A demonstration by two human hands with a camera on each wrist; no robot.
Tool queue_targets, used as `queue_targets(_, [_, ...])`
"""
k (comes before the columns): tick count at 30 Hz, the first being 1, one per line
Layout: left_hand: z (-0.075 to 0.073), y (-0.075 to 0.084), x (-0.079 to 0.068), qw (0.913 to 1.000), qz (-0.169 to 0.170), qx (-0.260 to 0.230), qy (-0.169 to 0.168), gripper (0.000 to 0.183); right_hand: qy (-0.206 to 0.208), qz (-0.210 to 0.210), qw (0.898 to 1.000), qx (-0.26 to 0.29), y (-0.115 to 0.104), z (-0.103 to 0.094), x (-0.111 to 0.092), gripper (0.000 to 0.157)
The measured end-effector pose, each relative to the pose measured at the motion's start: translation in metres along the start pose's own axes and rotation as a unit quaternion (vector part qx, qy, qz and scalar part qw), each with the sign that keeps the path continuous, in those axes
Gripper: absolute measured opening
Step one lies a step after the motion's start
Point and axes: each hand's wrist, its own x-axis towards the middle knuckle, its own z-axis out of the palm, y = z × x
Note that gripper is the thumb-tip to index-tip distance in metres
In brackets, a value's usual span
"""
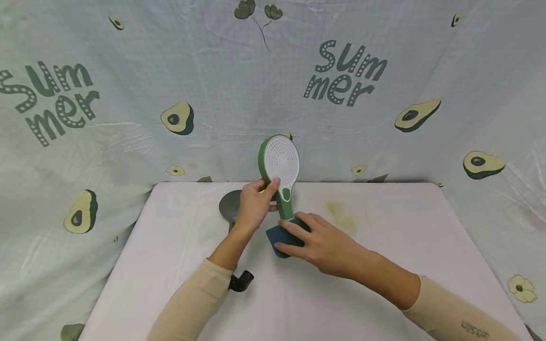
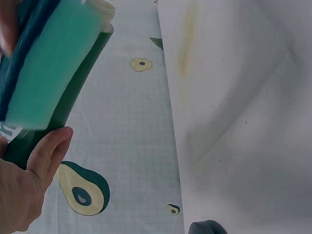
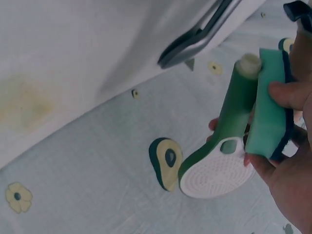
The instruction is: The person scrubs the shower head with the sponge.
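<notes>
My left hand (image 1: 253,203) holds a green handheld shower head (image 1: 281,158) with a white, perforated face, gripping it where the head joins the handle. The face is tilted up toward the head camera. My right hand (image 1: 324,244) grips a sponge (image 1: 277,235), its dark blue scrub side outward. In the right wrist view the sponge's light green foam (image 3: 265,109) lies along the shower head's green handle (image 3: 236,105), below the pale threaded end. From the head view, the sponge and right fingers hide most of that handle.
A dark grey shower head (image 1: 228,204) lies on the white table (image 1: 367,293), partly hidden behind my left forearm. A black elbow piece (image 1: 241,281) shows beside the left sleeve. Behind the table's far edge hangs a pale cloth (image 1: 239,94) printed with avocados.
</notes>
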Motion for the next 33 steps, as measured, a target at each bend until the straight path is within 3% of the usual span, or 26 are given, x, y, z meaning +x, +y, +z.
queue_targets(6, [0.000,0.000,0.000,1.0000,0.005,-0.003,0.007,0.038,0.014,0.027,0.999,0.021,0.003,0.000,-0.003,0.066])
queue_targets(12, [0.001,0.000,-0.003,0.9998,0.006,-0.018,0.010,0.037,0.049,0.082,0.995,-0.023,0.025,-0.003,0.006,0.072])
queue_targets(19, [-0.003,-0.003,-0.005,0.9994,0.024,0.013,0.022,0.037,0.019,0.033,0.999,-0.022,0.021,-0.005,0.010,0.071])
queue_targets(23, [-0.005,-0.004,-0.005,0.9991,0.025,-0.031,0.015,0.037,0.041,0.033,0.998,0.044,0.011,-0.002,0.001,0.072])
queue_targets(26, [-0.006,-0.003,-0.006,0.9964,0.039,-0.068,0.031,0.035,0.085,0.063,0.985,0.136,0.001,0.006,-0.010,0.061])
queue_targets(29, [-0.006,0.000,-0.006,0.9932,0.051,-0.095,0.044,0.036,0.134,0.115,0.961,0.213,-0.007,0.015,-0.019,0.050])
queue_targets(33, [-0.004,0.003,-0.007,0.9894,0.052,-0.126,0.051,0.036,0.172,0.173,0.932,0.270,-0.010,0.023,-0.019,0.054])
